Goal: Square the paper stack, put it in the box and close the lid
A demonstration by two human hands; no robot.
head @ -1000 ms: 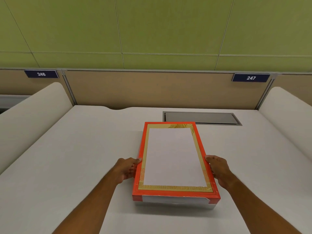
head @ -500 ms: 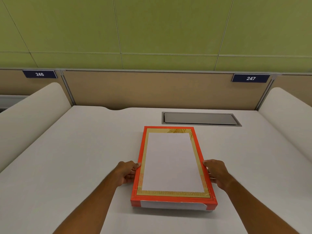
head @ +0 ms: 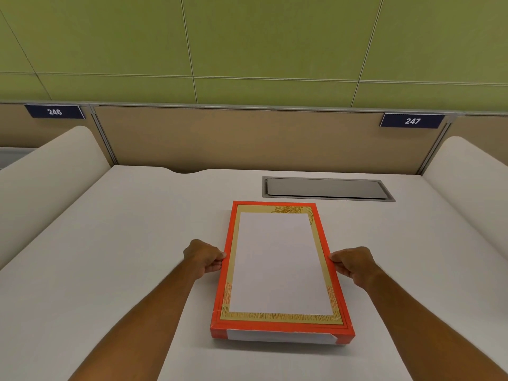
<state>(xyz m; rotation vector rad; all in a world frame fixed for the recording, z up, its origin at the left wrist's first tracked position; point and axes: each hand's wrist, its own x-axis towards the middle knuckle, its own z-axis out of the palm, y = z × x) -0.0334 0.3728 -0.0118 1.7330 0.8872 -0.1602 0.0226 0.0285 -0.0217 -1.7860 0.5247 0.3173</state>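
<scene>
Left hand point(head: 204, 257) curled on left long edge of orange box point(head: 280, 270), fingertips pinching rim. Right hand point(head: 353, 264) grips right long edge likewise. Box flat on worktop point(head: 123, 243), centre, nearer front edge. White paper stack point(head: 277, 262) lies inside box, edges squared.

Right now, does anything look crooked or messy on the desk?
Only slightly: the orange box sits a bit turned against the desk edge. Its lid looks shut and flat; left hand and right hand hold its sides.
</scene>
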